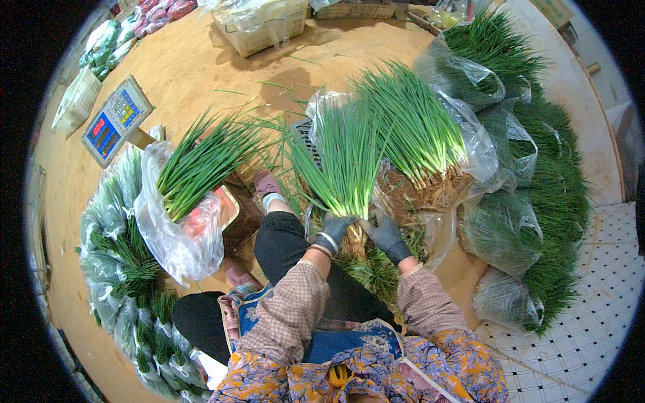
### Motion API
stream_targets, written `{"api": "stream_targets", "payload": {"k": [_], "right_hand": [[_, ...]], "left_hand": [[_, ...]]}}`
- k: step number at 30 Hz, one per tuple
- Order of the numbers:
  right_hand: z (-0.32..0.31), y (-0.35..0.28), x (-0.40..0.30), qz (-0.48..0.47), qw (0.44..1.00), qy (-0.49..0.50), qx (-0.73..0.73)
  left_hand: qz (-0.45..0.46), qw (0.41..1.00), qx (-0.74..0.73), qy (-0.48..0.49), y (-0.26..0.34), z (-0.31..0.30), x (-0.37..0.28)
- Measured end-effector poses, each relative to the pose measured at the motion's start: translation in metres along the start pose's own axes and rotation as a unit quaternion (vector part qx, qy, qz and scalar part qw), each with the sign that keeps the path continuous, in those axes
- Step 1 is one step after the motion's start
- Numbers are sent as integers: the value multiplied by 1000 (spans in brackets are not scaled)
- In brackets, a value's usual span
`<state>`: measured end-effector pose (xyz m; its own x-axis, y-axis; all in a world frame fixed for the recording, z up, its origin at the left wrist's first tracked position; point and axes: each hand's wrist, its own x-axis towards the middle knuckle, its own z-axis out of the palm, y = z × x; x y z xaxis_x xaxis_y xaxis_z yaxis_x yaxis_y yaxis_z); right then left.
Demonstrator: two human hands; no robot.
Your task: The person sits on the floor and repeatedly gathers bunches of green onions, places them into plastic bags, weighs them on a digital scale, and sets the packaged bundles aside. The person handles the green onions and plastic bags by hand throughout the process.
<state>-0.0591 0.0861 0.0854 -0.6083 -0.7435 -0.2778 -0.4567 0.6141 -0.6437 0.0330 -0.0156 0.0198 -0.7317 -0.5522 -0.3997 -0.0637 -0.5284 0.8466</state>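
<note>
In front of me a bunch of spring onions (342, 166) fans out, with its pale stems and roots towards me. My left hand (335, 231), in a dark glove, grips the stems just above the roots. My right hand (387, 236), gloved alike, pinches the same bunch at its right side near the roots. A larger heap of spring onions (413, 126) lies beyond, on clear plastic, its brown roots facing me. Loose green trimmings (378, 277) are strewn on the floor below my hands.
To the left, another bunch (206, 161) lies in an open plastic bag (156, 237) on a weighing scale, with its display (116, 121) behind. Tied bags of onions (111, 262) line the far left. Bagged onions (549, 211) are piled right. A plastic basket (262, 30) stands ahead.
</note>
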Motion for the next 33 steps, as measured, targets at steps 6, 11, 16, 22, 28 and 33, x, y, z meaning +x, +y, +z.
{"api": "stream_targets", "payload": {"k": [6,11,16,22,28,33], "right_hand": [[-2,1,1,-24,999,10,40],[3,20,1,26,991,5,129],[5,-1,-10,54,977,95,181],[5,3,11,-12,992,119,30],[10,-6,19,-56,987,129,-84],[13,4,33,-2,991,-7,-133]], "left_hand": [[-147,976,-155,-39,12,-1,-6],[-108,985,-129,-30,21,8,-10],[-53,994,-88,26,2,2,-4],[27,997,67,39,9,4,-6],[-4,843,534,-56,23,7,-5],[51,936,348,20,20,11,-13]]}}
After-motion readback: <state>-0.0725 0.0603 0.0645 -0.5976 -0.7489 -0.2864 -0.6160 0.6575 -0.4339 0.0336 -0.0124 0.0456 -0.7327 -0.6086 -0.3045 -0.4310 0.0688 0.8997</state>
